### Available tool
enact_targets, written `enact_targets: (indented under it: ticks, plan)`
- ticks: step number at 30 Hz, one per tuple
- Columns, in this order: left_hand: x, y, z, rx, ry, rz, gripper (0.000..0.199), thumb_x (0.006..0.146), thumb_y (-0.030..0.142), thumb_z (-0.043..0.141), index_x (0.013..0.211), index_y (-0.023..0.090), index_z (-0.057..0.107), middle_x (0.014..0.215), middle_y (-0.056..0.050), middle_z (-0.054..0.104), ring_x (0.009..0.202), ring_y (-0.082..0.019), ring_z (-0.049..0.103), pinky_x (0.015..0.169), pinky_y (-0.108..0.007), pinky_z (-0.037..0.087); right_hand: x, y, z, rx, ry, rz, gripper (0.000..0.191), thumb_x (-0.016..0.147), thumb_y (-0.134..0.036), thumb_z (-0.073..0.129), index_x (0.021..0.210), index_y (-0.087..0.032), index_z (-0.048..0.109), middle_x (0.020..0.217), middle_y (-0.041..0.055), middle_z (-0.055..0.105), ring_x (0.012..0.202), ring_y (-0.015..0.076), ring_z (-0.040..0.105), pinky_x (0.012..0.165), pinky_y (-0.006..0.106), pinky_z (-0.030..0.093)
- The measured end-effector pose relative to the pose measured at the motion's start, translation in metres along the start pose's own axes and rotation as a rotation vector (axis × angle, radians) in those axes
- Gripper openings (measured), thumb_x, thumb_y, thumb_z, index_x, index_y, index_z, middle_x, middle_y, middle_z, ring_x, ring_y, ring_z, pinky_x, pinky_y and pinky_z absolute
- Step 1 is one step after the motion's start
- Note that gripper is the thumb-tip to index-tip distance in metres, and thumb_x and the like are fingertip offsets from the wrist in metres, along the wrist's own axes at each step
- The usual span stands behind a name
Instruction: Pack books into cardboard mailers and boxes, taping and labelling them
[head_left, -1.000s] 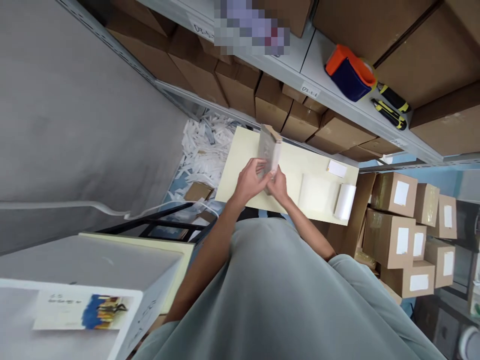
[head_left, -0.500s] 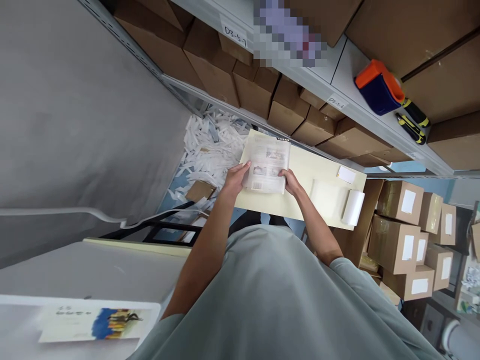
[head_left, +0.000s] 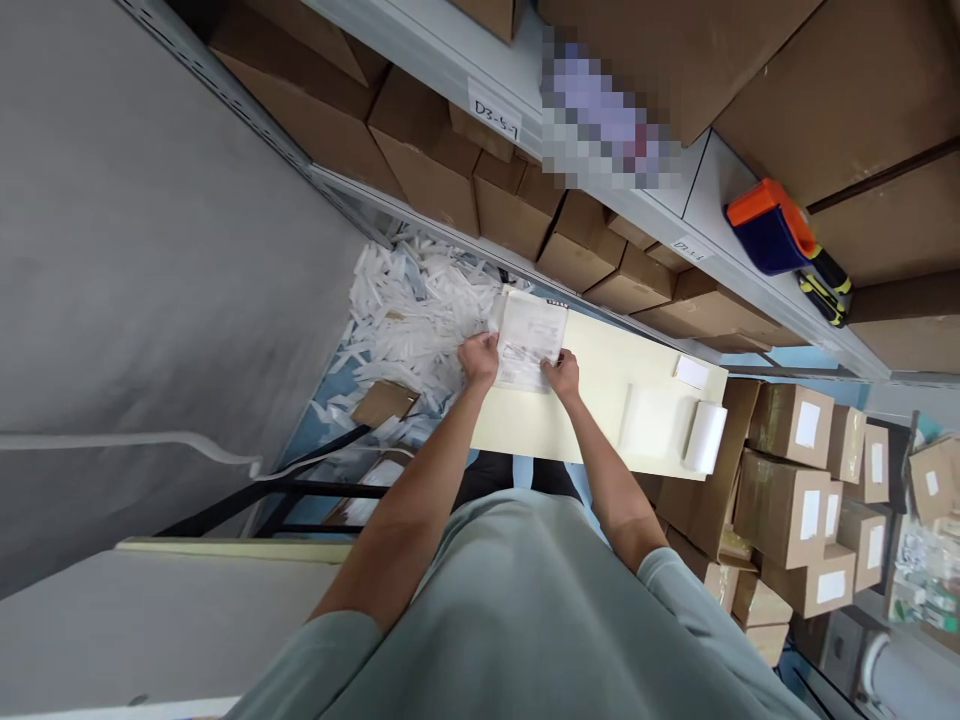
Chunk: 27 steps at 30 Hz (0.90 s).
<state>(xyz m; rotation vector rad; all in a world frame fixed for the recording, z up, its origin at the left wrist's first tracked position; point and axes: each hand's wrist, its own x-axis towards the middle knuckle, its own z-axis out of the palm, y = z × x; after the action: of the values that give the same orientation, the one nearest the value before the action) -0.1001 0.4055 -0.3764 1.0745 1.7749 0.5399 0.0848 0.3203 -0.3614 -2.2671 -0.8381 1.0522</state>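
A flat printed packet (head_left: 531, 330) in a cloudy, see-through wrap is held over the pale yellow tabletop (head_left: 592, 375). My left hand (head_left: 480, 358) pinches the packet's left edge, its fingers curled in. At the lower right edge, my right hand (head_left: 562, 374) grips it between thumb and fingers. Print shows blurred through the wrap, too small to read. To the right of my hands lie a white roll (head_left: 705, 437) with a sheet beside it and a small white label pad (head_left: 691, 372).
White paper strips (head_left: 405, 310) heap on the floor at left, beside a cardboard piece (head_left: 384, 403). Shelves of cardboard boxes (head_left: 427, 160) run along the far side, with a tape dispenser (head_left: 772, 225) and yellow-black cutters (head_left: 823, 297) above. Labelled cartons (head_left: 787, 500) stack at right.
The packet is shifted slightly left, and its printed face with the barcode shows less clearly. My left fingers have curled in at its edge. The view has shifted a little.
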Motion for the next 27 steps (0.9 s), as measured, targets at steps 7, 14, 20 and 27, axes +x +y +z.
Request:
enact_targets:
  ticks: [7, 14, 20, 27]
  plan:
    - [-0.017, 0.017, -0.019, -0.016, 0.161, 0.035, 0.018, 0.092, 0.024, 0.076, 0.107, 0.017, 0.083, 0.114, -0.019, 0.083, 0.105, -0.033, 0.076, 0.102, -0.043, 0.055, -0.029, -0.01, -0.021, -0.083, 0.078, -0.146, 0.041, 0.089, -0.037, 0.079, 0.124, -0.017, 0.068, 0.129, 0.0193, 0.068, 0.112, 0.0318, 0.07, 0.106, 0.049, 0.059]
    - [-0.107, 0.014, -0.097, -0.159, 0.542, 0.168, 0.027, 0.097, 0.03, 0.071, 0.119, 0.019, 0.08, 0.122, -0.014, 0.081, 0.102, -0.025, 0.074, 0.112, -0.045, 0.052, -0.091, -0.02, -0.061, 0.046, 0.031, -0.56, 0.048, 0.102, -0.055, 0.067, 0.133, -0.018, 0.067, 0.127, 0.0173, 0.07, 0.111, 0.0296, 0.069, 0.102, 0.049, 0.061]
    - [-0.267, -0.043, -0.141, -0.292, 0.951, 0.209, 0.035, 0.097, 0.047, 0.073, 0.118, 0.02, 0.082, 0.109, -0.01, 0.082, 0.097, -0.025, 0.075, 0.101, -0.042, 0.059, -0.172, -0.043, -0.057, 0.147, -0.203, -0.883, 0.047, 0.107, -0.059, 0.066, 0.133, -0.02, 0.068, 0.127, 0.0163, 0.072, 0.116, 0.0297, 0.07, 0.108, 0.051, 0.06]
    - [-0.428, -0.12, -0.17, -0.346, 1.368, 0.006, 0.036, 0.098, 0.053, 0.074, 0.114, 0.022, 0.084, 0.1, -0.007, 0.08, 0.094, -0.024, 0.073, 0.095, -0.041, 0.059, -0.291, -0.042, -0.032, 0.14, -0.574, -1.129, 0.042, 0.11, -0.056, 0.066, 0.134, -0.022, 0.068, 0.129, 0.0155, 0.073, 0.12, 0.0296, 0.072, 0.108, 0.051, 0.061]
